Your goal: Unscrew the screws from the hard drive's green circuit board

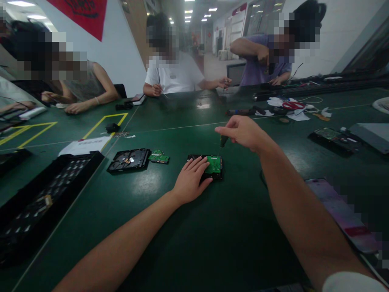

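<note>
A hard drive (219, 175) lies on the green table with its green circuit board (215, 164) facing up. My left hand (191, 180) rests flat across its left part, fingers stretched out. Above the drive's far right corner, my right hand (243, 132) is closed around the dark handle of a screwdriver (224, 140), whose thin shaft points down at the board's edge. Whether the tip touches a screw is too small to tell. To the left sit a second hard drive (129, 160) and a loose green circuit board (159, 156) beside it.
A long black tray (99, 158) with small parts stands at the left. Another opened drive (332, 140) and a grey box (372, 136) are on the right, near a purplish mat (340, 211). Cables and paper scraps (291, 107) lie at the back right. Several people work across the table.
</note>
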Demonstrator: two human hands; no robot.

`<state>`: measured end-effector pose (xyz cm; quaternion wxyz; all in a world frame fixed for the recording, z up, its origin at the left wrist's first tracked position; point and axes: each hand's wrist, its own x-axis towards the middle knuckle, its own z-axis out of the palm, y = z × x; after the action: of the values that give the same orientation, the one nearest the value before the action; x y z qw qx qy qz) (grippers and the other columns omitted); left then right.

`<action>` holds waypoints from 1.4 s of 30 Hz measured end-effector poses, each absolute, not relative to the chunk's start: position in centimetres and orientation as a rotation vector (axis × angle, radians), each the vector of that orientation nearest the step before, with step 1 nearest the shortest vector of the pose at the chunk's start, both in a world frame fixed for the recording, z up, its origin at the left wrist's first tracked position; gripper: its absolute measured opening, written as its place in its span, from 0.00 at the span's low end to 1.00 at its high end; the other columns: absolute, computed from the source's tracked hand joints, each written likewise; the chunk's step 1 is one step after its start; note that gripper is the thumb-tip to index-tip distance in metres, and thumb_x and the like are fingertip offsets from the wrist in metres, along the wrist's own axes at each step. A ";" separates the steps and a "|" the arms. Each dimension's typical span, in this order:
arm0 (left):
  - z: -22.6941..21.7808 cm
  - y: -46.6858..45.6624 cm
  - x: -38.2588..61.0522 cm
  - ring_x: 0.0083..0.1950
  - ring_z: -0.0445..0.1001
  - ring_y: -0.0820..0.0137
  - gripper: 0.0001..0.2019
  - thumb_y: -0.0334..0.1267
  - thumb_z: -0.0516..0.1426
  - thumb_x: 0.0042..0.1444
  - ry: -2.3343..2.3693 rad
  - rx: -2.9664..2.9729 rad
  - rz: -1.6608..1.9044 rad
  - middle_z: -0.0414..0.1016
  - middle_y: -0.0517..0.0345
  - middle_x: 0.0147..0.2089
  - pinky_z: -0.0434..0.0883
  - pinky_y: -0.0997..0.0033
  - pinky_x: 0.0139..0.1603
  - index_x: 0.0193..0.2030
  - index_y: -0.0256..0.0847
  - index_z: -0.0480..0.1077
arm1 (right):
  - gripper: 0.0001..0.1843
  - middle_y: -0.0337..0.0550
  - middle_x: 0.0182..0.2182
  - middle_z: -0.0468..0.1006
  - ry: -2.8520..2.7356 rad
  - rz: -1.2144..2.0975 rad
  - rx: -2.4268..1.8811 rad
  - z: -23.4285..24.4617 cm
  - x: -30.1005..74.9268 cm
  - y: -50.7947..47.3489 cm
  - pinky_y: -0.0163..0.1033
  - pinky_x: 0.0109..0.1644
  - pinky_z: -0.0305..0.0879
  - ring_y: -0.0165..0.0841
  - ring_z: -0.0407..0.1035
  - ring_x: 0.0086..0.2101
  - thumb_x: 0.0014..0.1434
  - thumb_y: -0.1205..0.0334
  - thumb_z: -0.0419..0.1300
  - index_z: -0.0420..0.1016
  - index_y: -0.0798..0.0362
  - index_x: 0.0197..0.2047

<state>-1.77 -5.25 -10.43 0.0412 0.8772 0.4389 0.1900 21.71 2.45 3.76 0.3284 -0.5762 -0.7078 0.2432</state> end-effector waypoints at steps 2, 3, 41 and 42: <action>-10.3 -5.3 -1.7 0.81 0.55 0.57 0.28 0.52 0.53 0.73 1.348 2.686 0.581 0.62 0.48 0.78 0.53 0.45 0.81 0.73 0.42 0.62 | 0.23 0.43 0.26 0.78 -1.901 0.519 -1.546 3.7 21.4 2.4 0.40 0.30 0.61 0.36 0.70 0.28 0.58 0.39 0.71 0.73 0.50 0.31; -10.3 -5.3 -1.7 0.81 0.55 0.57 0.28 0.52 0.53 0.73 1.348 2.684 0.582 0.62 0.48 0.78 0.54 0.45 0.81 0.73 0.42 0.62 | 0.24 0.44 0.27 0.78 -1.921 0.448 -1.563 3.6 21.3 2.4 0.40 0.32 0.61 0.37 0.71 0.29 0.59 0.38 0.71 0.73 0.50 0.31; -10.4 -5.3 -1.7 0.81 0.55 0.56 0.28 0.53 0.53 0.73 1.343 2.682 0.576 0.61 0.49 0.78 0.54 0.44 0.81 0.74 0.43 0.62 | 0.15 0.57 0.49 0.82 -2.329 0.046 -1.497 2.0 20.6 2.8 0.47 0.54 0.68 0.48 0.76 0.49 0.61 0.71 0.59 0.78 0.54 0.51; -10.5 -5.3 -1.7 0.81 0.55 0.56 0.28 0.53 0.53 0.73 1.344 2.684 0.576 0.61 0.49 0.78 0.54 0.44 0.81 0.73 0.42 0.62 | 0.15 0.56 0.49 0.83 -2.354 0.048 -1.480 2.1 20.7 2.7 0.46 0.55 0.68 0.48 0.76 0.49 0.61 0.71 0.59 0.78 0.54 0.50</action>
<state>-1.74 -5.30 -10.46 0.0426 0.8774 0.4392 0.1882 20.69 2.75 2.11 0.1795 -0.5235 -0.8327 0.0170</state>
